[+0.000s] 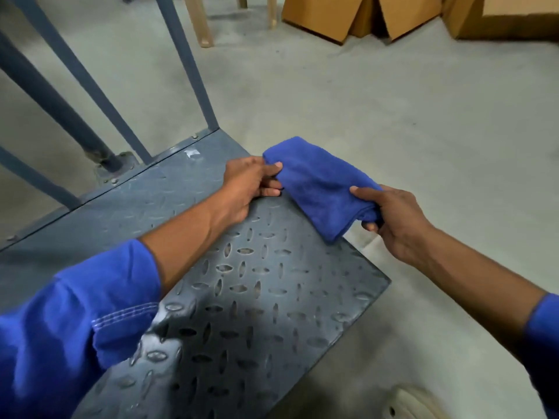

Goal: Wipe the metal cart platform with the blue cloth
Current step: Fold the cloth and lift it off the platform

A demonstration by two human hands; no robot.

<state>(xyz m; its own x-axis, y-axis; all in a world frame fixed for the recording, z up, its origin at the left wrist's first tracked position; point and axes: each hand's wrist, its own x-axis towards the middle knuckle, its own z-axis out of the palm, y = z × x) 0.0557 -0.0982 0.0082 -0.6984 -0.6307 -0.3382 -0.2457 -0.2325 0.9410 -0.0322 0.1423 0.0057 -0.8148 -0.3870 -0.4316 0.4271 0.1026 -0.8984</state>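
The grey metal cart platform (257,297), with a raised diamond tread, fills the lower middle of the head view. A folded blue cloth (317,186) hangs over the platform's right edge, stretched between both hands. My left hand (251,184) pinches the cloth's far end with thumb and fingers. My right hand (393,219) grips the near end, just off the platform's right edge. Both forearms wear rolled blue sleeves.
The cart's blue-grey handle bars (90,86) rise at the upper left, bolted to the platform's far end. Cardboard boxes (363,16) stand on the concrete floor (393,101) at the back right. Beige chair legs (201,22) stand behind the handle.
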